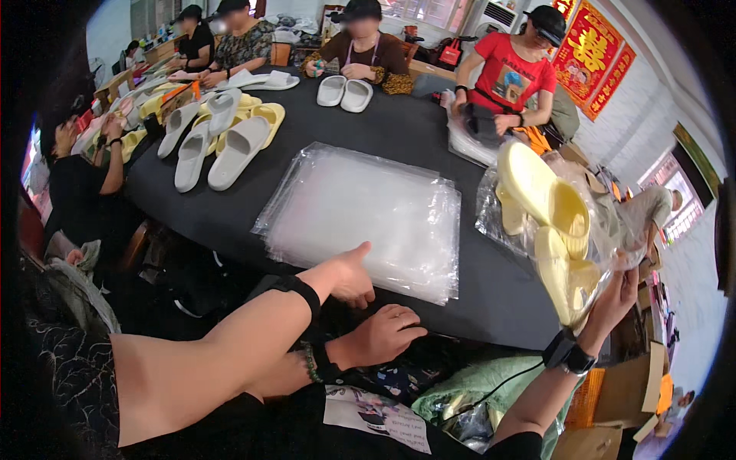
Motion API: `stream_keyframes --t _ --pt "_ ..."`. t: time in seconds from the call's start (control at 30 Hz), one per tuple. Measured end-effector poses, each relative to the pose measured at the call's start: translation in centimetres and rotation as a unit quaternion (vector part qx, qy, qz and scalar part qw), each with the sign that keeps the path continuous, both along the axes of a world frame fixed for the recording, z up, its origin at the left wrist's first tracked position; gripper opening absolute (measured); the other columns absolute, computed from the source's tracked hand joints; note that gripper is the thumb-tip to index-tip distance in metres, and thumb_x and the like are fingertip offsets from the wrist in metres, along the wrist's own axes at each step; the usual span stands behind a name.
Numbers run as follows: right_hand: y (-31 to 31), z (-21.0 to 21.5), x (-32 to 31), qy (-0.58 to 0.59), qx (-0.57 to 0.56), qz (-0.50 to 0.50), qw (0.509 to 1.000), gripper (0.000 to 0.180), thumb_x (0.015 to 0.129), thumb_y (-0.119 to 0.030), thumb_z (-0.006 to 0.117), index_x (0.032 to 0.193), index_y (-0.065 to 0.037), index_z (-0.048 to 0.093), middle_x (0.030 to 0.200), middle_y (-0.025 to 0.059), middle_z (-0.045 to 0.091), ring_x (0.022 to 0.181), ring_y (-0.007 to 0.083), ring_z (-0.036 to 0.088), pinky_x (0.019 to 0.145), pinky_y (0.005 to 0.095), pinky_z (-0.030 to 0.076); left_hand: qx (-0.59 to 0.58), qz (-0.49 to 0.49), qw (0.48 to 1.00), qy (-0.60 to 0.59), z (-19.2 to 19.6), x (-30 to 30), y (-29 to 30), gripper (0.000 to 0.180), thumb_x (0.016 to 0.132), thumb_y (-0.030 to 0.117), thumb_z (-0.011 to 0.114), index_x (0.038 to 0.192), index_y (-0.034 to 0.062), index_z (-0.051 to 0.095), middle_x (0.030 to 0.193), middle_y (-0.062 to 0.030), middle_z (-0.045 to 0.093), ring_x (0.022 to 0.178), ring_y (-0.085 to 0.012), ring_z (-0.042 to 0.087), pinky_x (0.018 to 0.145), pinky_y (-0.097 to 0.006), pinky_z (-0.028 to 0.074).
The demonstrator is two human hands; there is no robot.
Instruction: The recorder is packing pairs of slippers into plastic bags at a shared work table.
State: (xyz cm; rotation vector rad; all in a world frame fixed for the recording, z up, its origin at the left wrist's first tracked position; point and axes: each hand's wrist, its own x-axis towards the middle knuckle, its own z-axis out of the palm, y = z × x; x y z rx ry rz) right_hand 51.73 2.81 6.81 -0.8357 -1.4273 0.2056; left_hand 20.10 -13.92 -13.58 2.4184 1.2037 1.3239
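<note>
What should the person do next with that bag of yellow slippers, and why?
Probably set it aside: the right hand holds the bag of yellow slippers up over the table's edge, seemingly filled, while the left hand rests empty beside the stack of clear bags.

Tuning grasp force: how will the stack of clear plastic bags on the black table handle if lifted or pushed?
The stack of clear bags is likely floppy: thin film lying flat on the black table. Glossy sheets look slippery, so a push may fan out the top layers, already slightly offset at the edges. Probably light.
</note>
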Motion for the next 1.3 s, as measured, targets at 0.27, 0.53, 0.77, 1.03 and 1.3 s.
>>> stream_keyframes --t 0.27,0.53,0.77,1.03,1.3 --pt "-4.6 -5.8 8.5 -0.018 -0.020 -0.130 0.991 0.025 0.098 -0.007 0.053 0.119 0.004 0.062 0.110 0.0070 0.067 0.099 0.0125 0.059 0.088 0.0252 0.044 0.023 -0.042 0.999 0.008 -1.0 2.6 1.0 0.027 0.075 0.002 0.068 0.102 0.0030 0.067 0.101 -0.0114 0.061 0.099 -0.0293 0.060 0.090 -0.041 0.047" --pt "-7.5 -8.5 10.2 -0.013 -0.019 -0.146 0.989 0.024 0.097 0.001 0.049 0.118 0.003 0.062 0.109 0.0060 0.067 0.099 0.0122 0.058 0.088 0.0241 0.043 -0.014 -0.082 0.996 0.035 -1.7 3.2 0.8 0.027 0.077 0.003 0.067 0.104 0.0026 0.068 0.101 -0.0125 0.062 0.096 -0.0289 0.061 0.089 -0.041 0.048" --pt "-8.1 -9.9 11.2 -0.047 -0.025 -0.147 0.988 0.026 0.094 0.006 0.047 0.115 0.002 0.062 0.107 0.0064 0.065 0.098 0.0150 0.057 0.089 0.0264 0.043 -0.024 -0.097 0.993 0.055 -1.7 3.7 0.7 0.026 0.077 0.004 0.066 0.103 0.0014 0.068 0.100 -0.0120 0.062 0.096 -0.0291 0.061 0.090 -0.041 0.048" --pt "-8.4 -10.5 11.5 -0.073 -0.017 -0.163 0.984 0.022 0.099 -0.004 0.050 0.116 0.004 0.063 0.111 0.0065 0.066 0.102 0.0121 0.057 0.091 0.0248 0.043 -0.034 -0.121 0.991 0.045 -1.9 4.4 1.1 0.026 0.081 0.004 0.067 0.106 0.0030 0.069 0.098 -0.0121 0.063 0.092 -0.0283 0.062 0.086 -0.041 0.050" --pt "-8.4 -10.9 12.2 -0.064 -0.016 -0.141 0.988 0.029 0.087 0.013 0.046 0.109 0.003 0.062 0.110 0.0074 0.060 0.099 0.0181 0.055 0.091 0.0264 0.041 -0.009 -0.090 0.994 0.060 -1.0 4.6 2.3 0.023 0.079 0.004 0.068 0.102 0.0032 0.070 0.096 -0.0106 0.065 0.092 -0.0271 0.063 0.086 -0.040 0.050"
